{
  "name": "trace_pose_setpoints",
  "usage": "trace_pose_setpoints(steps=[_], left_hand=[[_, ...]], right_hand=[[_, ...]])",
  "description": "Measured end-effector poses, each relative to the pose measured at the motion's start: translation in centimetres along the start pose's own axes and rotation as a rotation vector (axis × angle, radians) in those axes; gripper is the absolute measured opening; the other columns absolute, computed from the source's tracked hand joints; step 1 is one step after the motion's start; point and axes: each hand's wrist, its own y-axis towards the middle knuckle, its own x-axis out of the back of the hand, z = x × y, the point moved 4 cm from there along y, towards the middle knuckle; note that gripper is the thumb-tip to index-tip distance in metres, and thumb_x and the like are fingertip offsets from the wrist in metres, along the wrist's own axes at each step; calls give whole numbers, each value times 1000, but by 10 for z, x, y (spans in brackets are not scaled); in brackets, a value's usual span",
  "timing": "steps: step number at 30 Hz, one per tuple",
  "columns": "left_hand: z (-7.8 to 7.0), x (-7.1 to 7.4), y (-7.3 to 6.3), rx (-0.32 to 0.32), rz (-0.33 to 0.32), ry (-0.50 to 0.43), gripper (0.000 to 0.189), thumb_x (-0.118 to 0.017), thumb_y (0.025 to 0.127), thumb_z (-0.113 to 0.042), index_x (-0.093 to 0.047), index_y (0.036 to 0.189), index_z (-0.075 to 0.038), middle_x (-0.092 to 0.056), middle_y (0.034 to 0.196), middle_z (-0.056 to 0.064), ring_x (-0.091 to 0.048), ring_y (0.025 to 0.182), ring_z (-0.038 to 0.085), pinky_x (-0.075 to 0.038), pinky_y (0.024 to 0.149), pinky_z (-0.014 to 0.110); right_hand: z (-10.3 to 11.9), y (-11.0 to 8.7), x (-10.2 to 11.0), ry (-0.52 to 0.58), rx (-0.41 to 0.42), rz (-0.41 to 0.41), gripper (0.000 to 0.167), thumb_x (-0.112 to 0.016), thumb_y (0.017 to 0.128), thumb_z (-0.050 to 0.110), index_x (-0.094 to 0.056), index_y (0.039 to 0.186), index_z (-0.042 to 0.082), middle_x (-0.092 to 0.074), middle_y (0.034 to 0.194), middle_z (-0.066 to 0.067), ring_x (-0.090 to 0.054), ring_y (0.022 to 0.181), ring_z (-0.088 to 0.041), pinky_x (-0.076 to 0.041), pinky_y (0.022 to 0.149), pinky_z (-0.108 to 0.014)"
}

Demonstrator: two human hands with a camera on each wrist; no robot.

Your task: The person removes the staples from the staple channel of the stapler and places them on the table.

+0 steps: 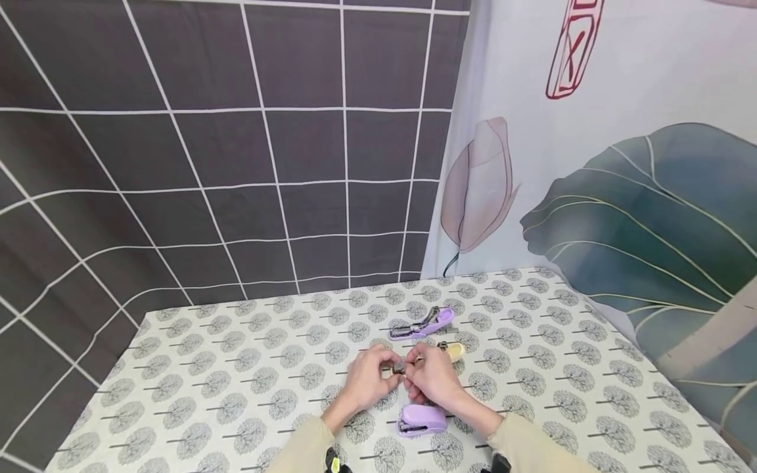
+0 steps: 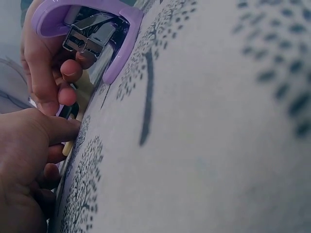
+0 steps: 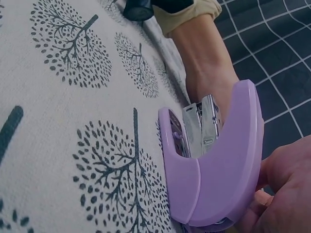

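A yellow stapler [image 1: 455,351] lies between my hands with its rear end showing at the right; its dark metal front sits among the fingertips. My left hand [image 1: 368,378] grips that front end, thumb and fingers at its base, as the left wrist view also shows. Bent over the stapler from the right, my right hand [image 1: 434,376] pinches at the same end. What lies between its fingertips is mostly hidden. Close in front of my wrists stands a purple stapler [image 3: 218,179], its metal mouth facing left in the head view.
Behind the hands lies a second purple stapler [image 1: 437,322], its top raised off the metal rail. A tree-print cloth [image 1: 248,401] covers the table. Grey gridded fabric [image 1: 225,151] hangs behind it, and a leaf-print curtain [image 1: 639,223] hangs at the right.
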Motion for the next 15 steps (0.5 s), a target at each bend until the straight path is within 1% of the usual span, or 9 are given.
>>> trace_pose_setpoints(steps=[4,9,15], left_hand=[[0,0,-1,3,-3,6,22,-84,75,-9,-74,94,-14,-60,86,-10,-56,79,8,-47,71,27],[0,0,-1,11,0,2,22,-84,75,-10,-74,95,-13,-59,86,-11,-54,77,7,-46,68,26],[0,1,1,12,-5,-2,21,-84,76,-12,-74,95,-13,-58,84,-10,-52,75,7,-44,66,24]], right_hand=[[-1,-1,-1,-22,26,-1,12,-61,89,-9,-60,101,-5,-63,61,-8,-58,41,-15,-52,41,-36],[-1,0,-1,-40,58,7,11,-60,90,-8,-63,100,-4,-63,60,-7,-58,40,-15,-52,40,-37],[0,0,2,-32,61,18,10,-58,93,-7,-62,101,-5,-64,61,-8,-59,41,-15,-52,41,-37]])
